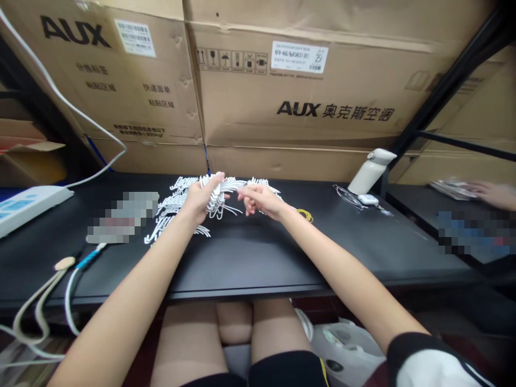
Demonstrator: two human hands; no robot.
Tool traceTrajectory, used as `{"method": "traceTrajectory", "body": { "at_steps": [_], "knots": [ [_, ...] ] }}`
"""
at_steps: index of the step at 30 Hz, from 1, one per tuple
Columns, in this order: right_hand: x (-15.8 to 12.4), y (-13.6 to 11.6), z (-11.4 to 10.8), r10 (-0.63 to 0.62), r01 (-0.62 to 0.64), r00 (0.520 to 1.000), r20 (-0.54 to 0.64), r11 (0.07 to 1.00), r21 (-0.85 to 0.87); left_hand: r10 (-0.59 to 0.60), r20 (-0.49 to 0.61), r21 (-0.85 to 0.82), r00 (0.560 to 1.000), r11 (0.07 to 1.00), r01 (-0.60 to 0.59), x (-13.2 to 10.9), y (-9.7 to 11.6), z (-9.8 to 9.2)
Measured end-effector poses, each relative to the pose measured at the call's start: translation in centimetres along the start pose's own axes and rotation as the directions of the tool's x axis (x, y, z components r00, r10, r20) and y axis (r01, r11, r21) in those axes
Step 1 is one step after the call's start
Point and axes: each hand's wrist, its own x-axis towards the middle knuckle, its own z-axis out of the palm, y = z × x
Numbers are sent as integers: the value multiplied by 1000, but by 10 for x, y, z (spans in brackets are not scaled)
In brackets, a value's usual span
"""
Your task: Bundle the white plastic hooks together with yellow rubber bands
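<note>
My left hand [200, 200] is closed around a looped bundle of thin white cables [216, 198] above the black table. Beside it, my right hand [260, 200] has its fingers bent together at the bundle's right end, where the strands run towards the fingertips. More white cable bundles [171, 203] lie on the table left of and behind my left hand. Another white bundle [260, 183] rests behind my right hand, partly hidden by it. A small yellow coil [305, 215] lies just right of my right wrist.
Large cardboard boxes [242, 107] stand behind the table [258, 263]. On the left are a blurred phone-like device [124, 217] with a cable and a white power strip [34, 207]. A white bottle [368, 172] and an earphone case [367, 199] stand right. Another person's hand [494, 193] shows far right.
</note>
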Motion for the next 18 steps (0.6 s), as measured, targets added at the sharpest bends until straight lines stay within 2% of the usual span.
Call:
{"method": "traceTrajectory", "body": {
  "at_steps": [1,3,4,6,8,10,13,18],
  "knots": [
    [2,2,0,-67,64,992,-104,997,-30,-6,-52,-27,999,1000,5,1,1,0],
    [3,7,-1,-232,175,937,-262,959,-225,5,-125,-53,992,999,-12,3,2,-1],
    [4,10,-1,-316,205,910,-268,906,-371,17,-142,-56,990,998,-25,3,2,-1],
    [3,17,0,-427,243,893,-140,721,-649,38,-163,-54,986,997,-47,3,2,-1],
    [3,24,2,-413,278,910,49,515,-811,39,-171,-53,984,997,-49,2,2,-1],
    [2,29,5,-326,276,934,149,386,-880,45,-183,-58,982,997,-56,2,2,0],
    [2,31,8,-219,220,963,154,318,-922,53,-176,-74,983,995,-66,0,2,2],
    [1,25,9,-191,172,973,127,246,-954,57,-167,-66,984,995,-69,1,1,3]
  ]
}}
